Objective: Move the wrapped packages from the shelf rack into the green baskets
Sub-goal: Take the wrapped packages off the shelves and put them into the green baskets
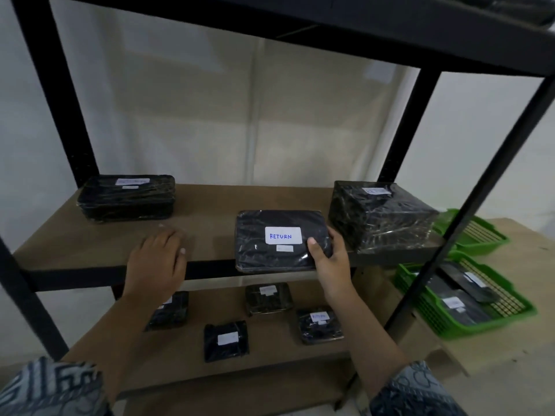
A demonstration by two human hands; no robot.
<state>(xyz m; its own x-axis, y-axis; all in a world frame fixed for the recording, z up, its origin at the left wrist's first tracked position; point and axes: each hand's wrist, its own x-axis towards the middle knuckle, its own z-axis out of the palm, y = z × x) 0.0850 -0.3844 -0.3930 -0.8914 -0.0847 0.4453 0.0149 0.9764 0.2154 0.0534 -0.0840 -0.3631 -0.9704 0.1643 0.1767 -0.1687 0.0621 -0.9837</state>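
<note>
Your right hand has its grip round the right end of the RETURN package, which lies long-axis left-to-right at the front edge of the middle shelf, frame centre, with the green baskets lower right on that hand's side, while your left hand rests open on the shelf.

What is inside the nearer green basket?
The nearer green basket holds two black wrapped packages with white labels; the rack post covers its left part, so more may lie hidden.
</note>
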